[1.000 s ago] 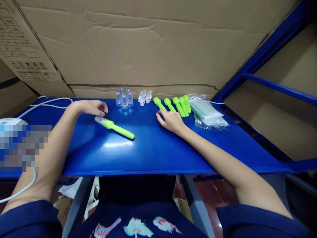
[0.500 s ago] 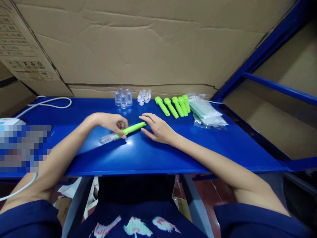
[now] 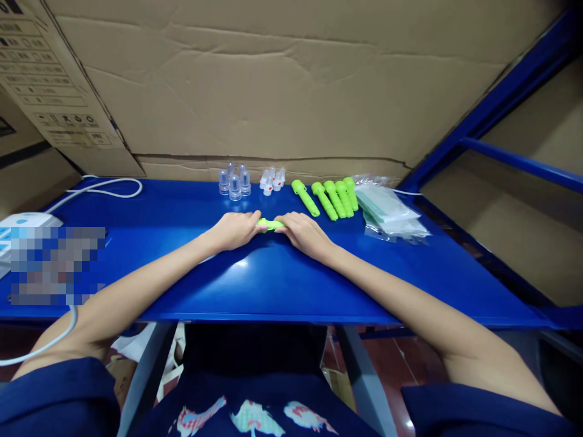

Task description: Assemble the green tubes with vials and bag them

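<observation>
Both hands meet over the table around a bright green flashlight-shaped plastic tube (image 3: 272,225). My left hand (image 3: 237,230) is closed on its left end, where the clear part is hidden by the fingers. The fingers of my right hand (image 3: 306,235) wrap the other end, so only a short green stretch shows between the hands. Behind them stand several clear plastic domed caps (image 3: 234,185) and a cluster of smaller white-based clear pieces (image 3: 268,182) with red dots. Several more green flashlight-shaped tubes (image 3: 305,197) lie in a row to the right of these.
Clear plastic bags (image 3: 392,212) lie beyond the green row at the right. A white device (image 3: 34,221) with a cable (image 3: 136,189) sits at the left, near a blurred-out patch. Cardboard (image 3: 273,91) walls the back of the blue table (image 3: 255,291); a blue metal frame (image 3: 514,158) rises at the right.
My left hand has moved right and closed over the tube's clear end. My right hand, earlier open beside the tip, now grips the green end. The camera view has shifted slightly.
</observation>
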Demonstrator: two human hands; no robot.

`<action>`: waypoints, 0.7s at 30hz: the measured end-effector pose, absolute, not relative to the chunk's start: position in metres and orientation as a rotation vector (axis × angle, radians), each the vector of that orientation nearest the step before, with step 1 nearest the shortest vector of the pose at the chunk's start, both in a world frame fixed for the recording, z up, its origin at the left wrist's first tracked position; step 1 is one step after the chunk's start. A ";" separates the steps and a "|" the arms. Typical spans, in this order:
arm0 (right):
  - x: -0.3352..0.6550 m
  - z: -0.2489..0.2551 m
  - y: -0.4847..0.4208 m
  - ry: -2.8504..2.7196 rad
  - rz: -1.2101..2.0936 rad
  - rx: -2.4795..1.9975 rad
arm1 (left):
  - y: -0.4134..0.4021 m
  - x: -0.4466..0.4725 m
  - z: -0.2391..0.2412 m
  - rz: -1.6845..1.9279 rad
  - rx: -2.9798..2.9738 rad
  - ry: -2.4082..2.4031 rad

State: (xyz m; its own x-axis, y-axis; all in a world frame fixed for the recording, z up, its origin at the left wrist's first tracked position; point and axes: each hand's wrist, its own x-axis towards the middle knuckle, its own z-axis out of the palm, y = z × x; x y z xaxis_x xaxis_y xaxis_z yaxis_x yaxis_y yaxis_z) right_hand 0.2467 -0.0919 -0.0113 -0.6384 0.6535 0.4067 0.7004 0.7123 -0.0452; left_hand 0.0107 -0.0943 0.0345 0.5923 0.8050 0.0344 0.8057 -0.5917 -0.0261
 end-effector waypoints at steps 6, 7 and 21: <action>0.244 0.002 -0.099 -2.489 -0.414 -0.907 | -0.082 -0.004 0.050 -0.225 -3.562 -1.716; 0.244 0.004 -0.099 -2.483 -0.444 -0.903 | -0.080 -0.005 0.050 -0.266 -3.608 -1.752; 0.263 0.001 -0.082 -2.136 0.196 -1.117 | -0.072 -0.015 0.045 -0.201 -3.100 -1.588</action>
State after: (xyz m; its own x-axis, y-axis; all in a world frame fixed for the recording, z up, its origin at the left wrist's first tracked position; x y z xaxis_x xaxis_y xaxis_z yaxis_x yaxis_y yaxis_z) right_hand 0.2632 -0.0823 0.0009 -0.3769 0.7673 0.5189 0.6599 0.6156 -0.4309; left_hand -0.0150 -0.0717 0.0455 0.5915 0.8044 -0.0553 0.7651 -0.5383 0.3534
